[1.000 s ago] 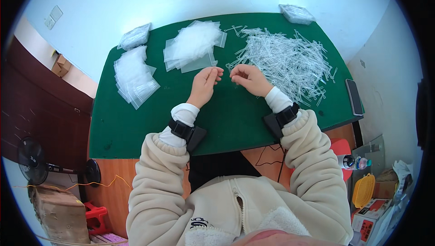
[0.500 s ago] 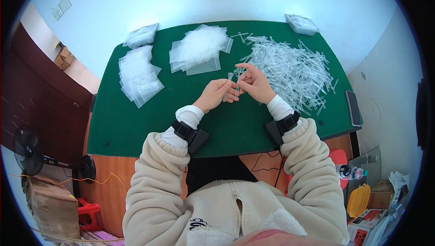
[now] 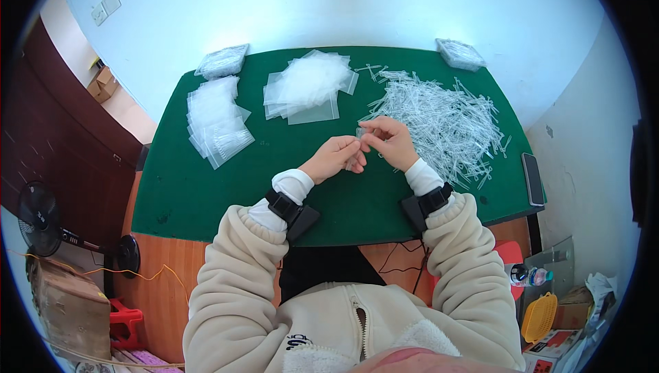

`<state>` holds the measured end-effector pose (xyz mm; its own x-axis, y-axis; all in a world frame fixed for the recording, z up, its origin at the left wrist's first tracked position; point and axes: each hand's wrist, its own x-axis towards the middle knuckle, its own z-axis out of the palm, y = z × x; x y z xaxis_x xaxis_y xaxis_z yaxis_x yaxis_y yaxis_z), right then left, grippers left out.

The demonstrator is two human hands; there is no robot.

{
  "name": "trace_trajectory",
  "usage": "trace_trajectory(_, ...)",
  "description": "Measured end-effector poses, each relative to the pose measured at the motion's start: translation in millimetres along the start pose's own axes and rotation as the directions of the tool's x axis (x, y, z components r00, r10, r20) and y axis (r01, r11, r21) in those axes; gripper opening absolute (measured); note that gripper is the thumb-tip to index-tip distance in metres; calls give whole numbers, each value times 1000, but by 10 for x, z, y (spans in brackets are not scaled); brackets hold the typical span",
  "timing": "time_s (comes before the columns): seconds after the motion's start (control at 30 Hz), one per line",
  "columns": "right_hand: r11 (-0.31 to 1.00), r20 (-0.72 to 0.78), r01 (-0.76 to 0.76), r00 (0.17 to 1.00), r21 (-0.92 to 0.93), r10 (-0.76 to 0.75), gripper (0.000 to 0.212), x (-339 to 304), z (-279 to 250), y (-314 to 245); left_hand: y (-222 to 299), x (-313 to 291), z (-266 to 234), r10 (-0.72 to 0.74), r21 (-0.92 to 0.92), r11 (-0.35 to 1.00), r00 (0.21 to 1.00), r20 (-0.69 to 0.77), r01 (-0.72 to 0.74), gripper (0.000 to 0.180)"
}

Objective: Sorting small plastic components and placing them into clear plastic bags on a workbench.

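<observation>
My left hand is closed over the middle of the green table, holding a few small clear plastic sticks with looped ends. Against its fingertips, my right hand pinches at the upper ends of these sticks; its fingers partly hide them. Just beyond and to the right spreads a large loose pile of the same clear sticks. A fanned stack of flat clear zip bags lies past my hands, left of the pile. Farther left are overlapping zip bags with sticks inside.
Clear packed bundles sit at the far left corner and far right corner of the green table. A phone lies along the right edge. On the floor, a fan and cardboard box stand left.
My right hand's raised index finger has curled down, and both hands have come closer together around the sticks. The view has tilted slightly, so the table appears lower.
</observation>
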<state>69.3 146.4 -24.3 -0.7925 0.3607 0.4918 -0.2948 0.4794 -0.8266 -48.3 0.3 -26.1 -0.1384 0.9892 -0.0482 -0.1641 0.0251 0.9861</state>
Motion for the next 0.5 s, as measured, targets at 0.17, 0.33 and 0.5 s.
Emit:
trace_trajectory(0.17,850,-131,23,986,-526,-108,23,-7,-137,115,-7,37,-80,72,-47,996,989,-128,-78,26)
trace_trajectory(0.33,491,-111,-78,993,-868,-39,21,-64,-143,194,6,34,-125,151,-76,981,944,-293,-180,26)
trace_trajectory(0.5,463,-41,-62,998,-884,54,11,-60,-158,167,-33,41,-163,166,-86,975,925,-342,-207,26)
